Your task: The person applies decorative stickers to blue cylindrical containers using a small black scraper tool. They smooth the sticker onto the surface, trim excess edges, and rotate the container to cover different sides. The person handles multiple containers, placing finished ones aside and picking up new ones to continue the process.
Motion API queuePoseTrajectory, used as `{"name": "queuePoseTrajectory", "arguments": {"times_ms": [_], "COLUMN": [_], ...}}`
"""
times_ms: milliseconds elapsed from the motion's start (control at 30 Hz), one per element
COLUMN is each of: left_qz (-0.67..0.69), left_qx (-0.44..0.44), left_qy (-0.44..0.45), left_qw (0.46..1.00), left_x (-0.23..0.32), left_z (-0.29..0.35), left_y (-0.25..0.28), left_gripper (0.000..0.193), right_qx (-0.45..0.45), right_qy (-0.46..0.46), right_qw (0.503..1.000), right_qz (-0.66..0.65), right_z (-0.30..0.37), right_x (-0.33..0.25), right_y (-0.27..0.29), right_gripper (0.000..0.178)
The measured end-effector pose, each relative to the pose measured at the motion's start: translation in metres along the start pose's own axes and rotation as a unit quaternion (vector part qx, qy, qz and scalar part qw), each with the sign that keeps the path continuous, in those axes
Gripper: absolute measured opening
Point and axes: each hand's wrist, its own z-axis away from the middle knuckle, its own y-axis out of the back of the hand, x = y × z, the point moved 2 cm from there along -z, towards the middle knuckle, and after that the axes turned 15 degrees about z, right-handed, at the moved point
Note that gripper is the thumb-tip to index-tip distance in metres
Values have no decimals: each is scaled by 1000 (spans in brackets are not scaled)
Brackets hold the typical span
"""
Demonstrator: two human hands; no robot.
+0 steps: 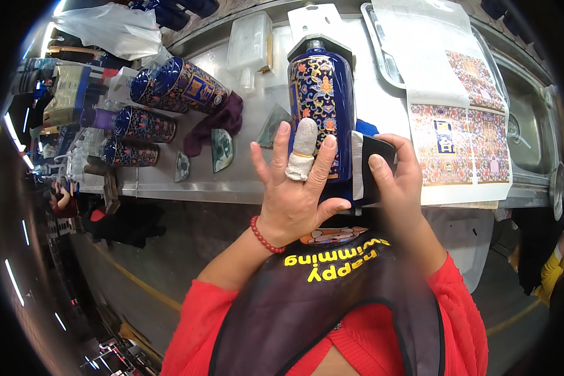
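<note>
A dark blue bottle (316, 81) with a colourful floral pattern lies before me, its neck pointing away, in a pale angular holder (344, 53). My left hand (291, 194) rests on its near part with fingers spread; a grey cloth cover (302, 147) wraps the middle finger. Just right of the bottle, my right hand (398, 182) grips a flat black scraper (376, 169) between thumb and fingers. The scraper's whitish edge is against or close to the bottle's side; I cannot tell if it touches. Something bright blue (366, 128) shows behind it.
Floral decal sheets (442, 150) lie at the right, partly over a metal tray (382, 56), by a sink (526, 138). Several patterned blue bottles (144, 123), a purple cloth (200, 135) and greenish angular pieces (222, 150) stand or lie left. A clear plastic box (249, 41) sits behind.
</note>
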Motion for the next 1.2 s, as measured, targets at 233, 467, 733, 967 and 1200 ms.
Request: {"name": "queuePoseTrajectory", "arguments": {"times_ms": [233,467,733,967,1200], "left_qz": [-55,-55,174,30,21], "left_qx": [18,12,83,38,43], "left_qy": [-42,-67,-41,-78,-88], "left_qw": [997,996,980,996,995], "left_x": [5,11,-19,-13,2], "left_z": [-4,-6,-16,-18,-26], "left_y": [-2,-8,2,-4,-2], "left_gripper": [76,73,98,97,77], "right_qx": [12,23,30,25,19], "right_qy": [-16,17,59,71,46], "right_qw": [1000,998,993,990,994], "right_qz": [-3,47,96,122,95], "right_z": [2,0,-1,-1,2], "right_x": [1,-1,-5,-9,5], "right_y": [0,0,2,3,2], "right_gripper": [29,30,29,30,30]}}
